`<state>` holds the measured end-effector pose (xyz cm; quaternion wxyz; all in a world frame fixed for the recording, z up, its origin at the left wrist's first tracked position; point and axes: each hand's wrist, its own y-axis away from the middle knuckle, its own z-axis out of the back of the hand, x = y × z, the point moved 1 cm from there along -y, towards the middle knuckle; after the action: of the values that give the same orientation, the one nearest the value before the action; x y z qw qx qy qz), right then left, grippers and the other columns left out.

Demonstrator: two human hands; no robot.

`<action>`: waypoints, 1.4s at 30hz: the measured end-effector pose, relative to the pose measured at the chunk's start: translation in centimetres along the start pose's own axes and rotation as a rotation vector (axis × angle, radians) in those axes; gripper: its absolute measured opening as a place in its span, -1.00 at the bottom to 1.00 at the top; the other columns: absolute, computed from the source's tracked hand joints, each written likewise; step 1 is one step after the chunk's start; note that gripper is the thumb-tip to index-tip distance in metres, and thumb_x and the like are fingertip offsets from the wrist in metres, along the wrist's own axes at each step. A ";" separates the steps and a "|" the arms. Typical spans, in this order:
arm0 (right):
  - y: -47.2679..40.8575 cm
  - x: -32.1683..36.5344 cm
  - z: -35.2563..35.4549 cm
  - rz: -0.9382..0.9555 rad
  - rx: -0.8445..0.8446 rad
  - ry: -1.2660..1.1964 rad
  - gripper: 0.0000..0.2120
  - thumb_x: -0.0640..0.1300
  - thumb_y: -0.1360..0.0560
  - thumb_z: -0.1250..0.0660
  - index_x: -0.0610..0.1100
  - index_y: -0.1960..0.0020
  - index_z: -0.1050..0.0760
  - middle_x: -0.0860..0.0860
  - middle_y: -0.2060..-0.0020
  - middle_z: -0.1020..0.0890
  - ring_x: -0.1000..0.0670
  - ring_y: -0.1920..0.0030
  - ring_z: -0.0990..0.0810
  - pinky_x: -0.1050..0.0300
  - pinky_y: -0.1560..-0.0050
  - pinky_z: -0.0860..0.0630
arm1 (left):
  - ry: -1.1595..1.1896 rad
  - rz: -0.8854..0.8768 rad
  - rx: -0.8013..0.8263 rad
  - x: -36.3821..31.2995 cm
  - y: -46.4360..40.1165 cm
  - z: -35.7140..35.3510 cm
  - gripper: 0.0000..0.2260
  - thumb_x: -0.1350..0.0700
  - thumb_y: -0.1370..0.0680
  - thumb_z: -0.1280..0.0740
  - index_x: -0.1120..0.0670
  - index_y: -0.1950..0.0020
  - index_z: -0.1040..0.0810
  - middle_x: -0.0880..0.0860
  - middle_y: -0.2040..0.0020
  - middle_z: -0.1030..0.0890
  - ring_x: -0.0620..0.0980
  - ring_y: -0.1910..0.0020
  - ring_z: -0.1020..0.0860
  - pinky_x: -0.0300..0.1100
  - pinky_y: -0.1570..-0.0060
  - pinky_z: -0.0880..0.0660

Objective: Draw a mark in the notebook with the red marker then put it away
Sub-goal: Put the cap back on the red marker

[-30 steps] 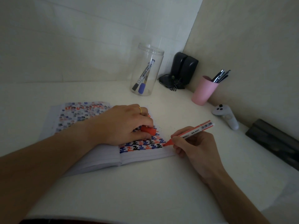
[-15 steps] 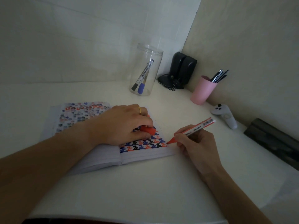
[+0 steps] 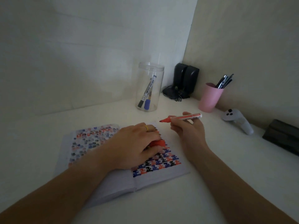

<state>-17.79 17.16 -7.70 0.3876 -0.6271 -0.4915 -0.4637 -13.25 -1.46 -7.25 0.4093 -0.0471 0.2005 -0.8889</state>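
Red marker [image 3: 182, 117] btwn right-hand fingers [image 3: 175, 122]

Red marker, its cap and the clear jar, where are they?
red marker [image 3: 182, 117], head view, middle of barrel.
cap [image 3: 159, 143], head view, red end under fingers.
clear jar [image 3: 149, 73], head view, upper wall.

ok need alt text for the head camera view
A right hand holds an uncapped red marker above a white desk, tip pointing left, while the left hand presses an open notebook of coloured marks and holds the red cap. Behind stand a clear jar and a pink cup.
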 end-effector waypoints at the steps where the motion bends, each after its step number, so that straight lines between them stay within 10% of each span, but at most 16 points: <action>1: 0.0 0.0 0.1 0.006 0.008 -0.011 -0.43 -0.35 -0.46 -0.48 -0.19 -0.37 -0.32 -0.21 -0.01 -0.73 -0.08 0.07 -0.70 0.13 0.05 -0.62 | 0.028 0.049 -0.026 0.0 -0.1 0.0 -0.74 -0.18 -0.63 -0.13 -0.07 -0.08 -0.49 -0.11 0.09 -0.51 -0.13 0.15 -0.44 -0.19 0.14 -0.39; 7: 0.1 0.4 0.2 -0.005 0.034 -0.155 -0.15 -0.38 -0.47 -0.46 0.10 -0.53 -0.09 -0.18 0.21 -0.75 -0.06 0.23 -0.69 0.10 0.15 -0.65 | 0.190 0.359 -0.213 1.2 -0.3 -0.3 -0.75 -0.04 -0.66 -0.10 0.02 -0.23 -0.46 -0.02 -0.05 -0.58 -0.05 -0.01 -0.54 -0.13 -0.07 -0.46; 34: 1.0 0.0 0.0 0.073 0.162 -0.137 -0.65 -0.27 -0.53 -0.42 -0.08 -0.30 -0.59 -0.17 0.08 -0.79 -0.11 0.03 -0.79 0.13 0.02 -0.70 | 0.068 0.200 -0.165 0.6 -0.2 -0.3 -0.62 -0.20 -0.62 -0.07 -0.01 -0.07 -0.58 -0.07 0.22 -0.64 -0.10 0.34 -0.54 -0.19 0.28 -0.50; 42: 1.3 0.1 0.0 0.065 0.135 -0.120 -0.62 -0.33 -0.47 -0.47 -0.14 -0.28 -0.62 -0.14 0.16 -0.80 -0.12 0.10 -0.80 0.14 0.05 -0.71 | 0.050 0.176 -0.197 0.2 -0.1 -0.5 -0.65 -0.12 -0.65 -0.11 0.05 0.00 -0.58 -0.10 0.29 -0.54 -0.19 0.46 -0.39 -0.41 0.37 -0.20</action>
<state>-16.52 16.90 -7.59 0.4138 -0.6417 -0.5233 -0.3783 -13.58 -1.43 -7.73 0.4740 -0.0471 0.3004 -0.8264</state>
